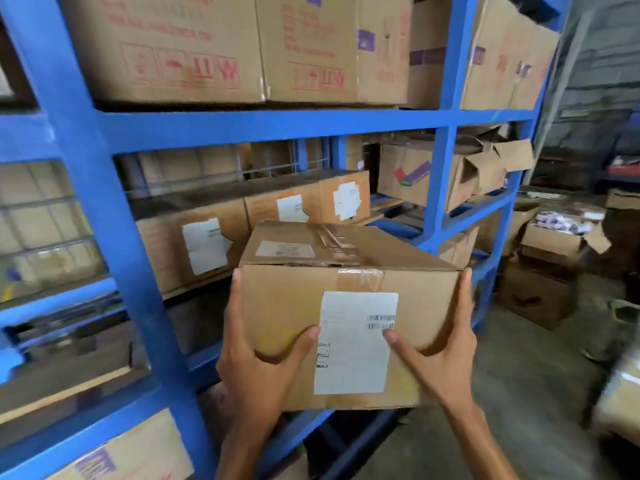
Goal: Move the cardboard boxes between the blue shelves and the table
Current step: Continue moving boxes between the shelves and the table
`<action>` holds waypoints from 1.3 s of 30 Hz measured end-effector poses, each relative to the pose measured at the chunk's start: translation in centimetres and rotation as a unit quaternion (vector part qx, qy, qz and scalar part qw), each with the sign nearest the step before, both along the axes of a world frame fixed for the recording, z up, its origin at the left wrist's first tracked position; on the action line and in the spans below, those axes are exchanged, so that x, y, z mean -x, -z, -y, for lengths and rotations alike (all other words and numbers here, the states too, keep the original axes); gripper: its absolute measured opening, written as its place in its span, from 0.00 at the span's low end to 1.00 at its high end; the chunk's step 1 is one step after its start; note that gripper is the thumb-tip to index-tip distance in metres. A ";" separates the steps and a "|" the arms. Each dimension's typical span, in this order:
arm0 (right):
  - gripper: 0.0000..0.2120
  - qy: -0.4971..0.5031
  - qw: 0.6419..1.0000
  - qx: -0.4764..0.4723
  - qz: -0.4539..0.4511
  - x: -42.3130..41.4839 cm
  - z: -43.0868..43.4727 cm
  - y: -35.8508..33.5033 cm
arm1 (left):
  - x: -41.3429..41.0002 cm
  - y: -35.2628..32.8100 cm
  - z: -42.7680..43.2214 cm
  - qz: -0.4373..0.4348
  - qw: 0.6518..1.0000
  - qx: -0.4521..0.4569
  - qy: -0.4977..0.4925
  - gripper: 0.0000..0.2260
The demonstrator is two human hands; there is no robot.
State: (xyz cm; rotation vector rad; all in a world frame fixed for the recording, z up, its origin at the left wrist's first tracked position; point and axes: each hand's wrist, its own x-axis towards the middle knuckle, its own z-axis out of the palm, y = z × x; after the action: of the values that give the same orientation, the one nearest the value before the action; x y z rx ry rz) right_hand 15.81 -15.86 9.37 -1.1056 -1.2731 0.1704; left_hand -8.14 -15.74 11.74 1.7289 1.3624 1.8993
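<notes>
The blue shelves (104, 220) stand at left, stacked with cartons. In front of them the left hand (256, 368) grips one side of a taped cardboard box (294, 306), held in the air, thumb across its labelled front. The right hand (440, 358) grips the opposite side likewise.

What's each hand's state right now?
Left hand: grips the cardboard box, left side.
Right hand: grips the same box, right side.
</notes>
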 end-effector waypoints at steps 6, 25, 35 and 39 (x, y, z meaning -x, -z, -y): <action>0.61 -0.104 0.995 -0.006 0.008 2.9 -8.4 -1.1 | 2.4 0.2 -2.6 0.004 0.993 -0.018 -0.115 0.54; 0.62 -0.243 0.967 -0.062 0.053 10.4 -24.9 1.6 | 5.1 4.2 -12.3 -0.023 0.912 -0.074 -0.402 0.48; 0.60 -0.229 0.969 -0.046 0.084 12.2 -27.1 5.3 | 7.7 9.1 -16.0 -0.110 0.854 -0.080 -0.502 0.44; 0.58 -0.202 0.971 -0.089 0.095 12.2 -27.4 5.6 | 7.7 8.9 -15.9 -0.120 0.848 -0.078 -0.510 0.43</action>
State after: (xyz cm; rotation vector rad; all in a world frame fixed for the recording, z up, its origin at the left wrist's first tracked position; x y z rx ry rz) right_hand 3.58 11.53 3.73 -0.7121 -1.6454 0.2536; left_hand -15.83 0.15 2.84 1.4195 2.6731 2.3333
